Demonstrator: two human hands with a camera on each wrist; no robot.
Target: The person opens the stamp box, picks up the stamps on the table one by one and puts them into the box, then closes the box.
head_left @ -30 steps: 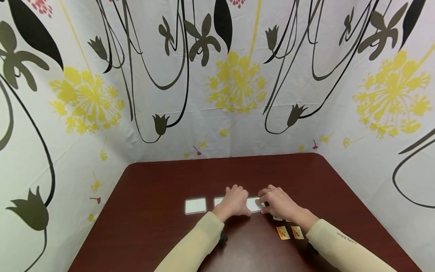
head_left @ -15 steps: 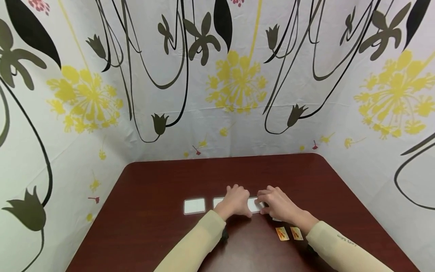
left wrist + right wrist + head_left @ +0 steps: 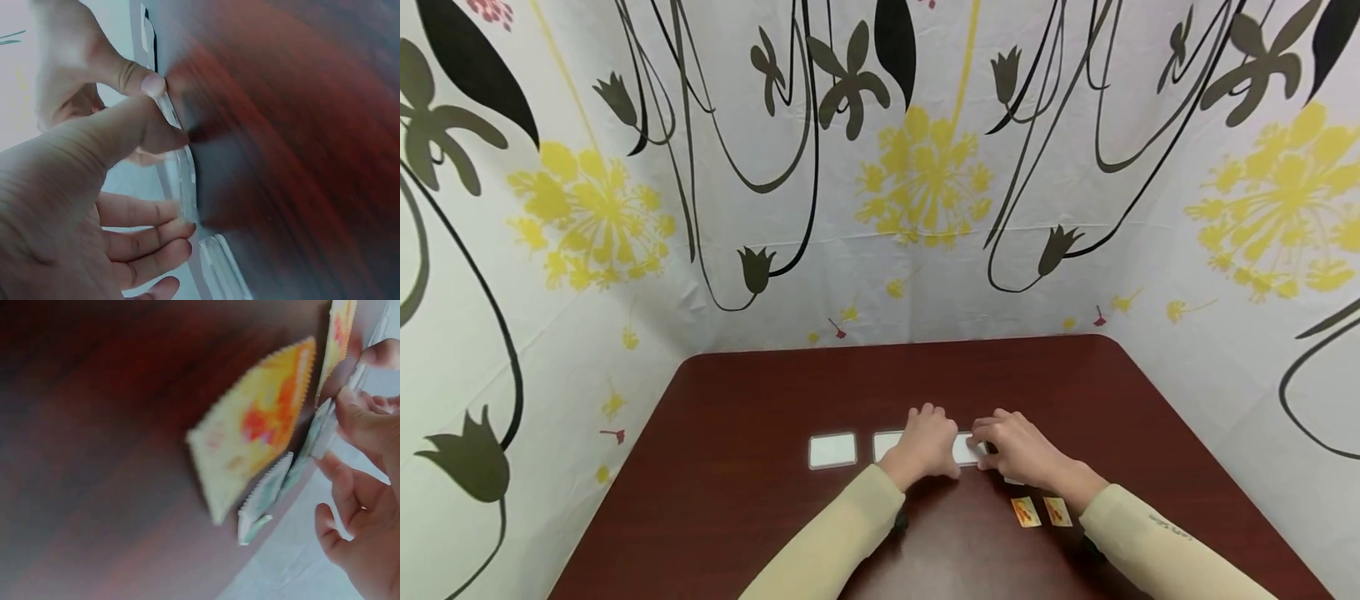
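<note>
dark red table [image 3: 760, 400] underneath; left hand [image 3: 925, 444] and right hand [image 3: 1021, 450] pinch a white-faced case [image 3: 967, 450], work seemingly midway, two further cases [image 3: 832, 451] lying left of it, orange stamps [image 3: 1026, 512] untouched to its near right

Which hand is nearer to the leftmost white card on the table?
Left. The left hand is to the right of the leftmost white card, not touching it; the right hand is farther right, beyond the left hand.

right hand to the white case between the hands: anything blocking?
Nothing visible: the right hand touches that white case. The two yellow-orange stamps lie nearer the person, not between them.
</note>
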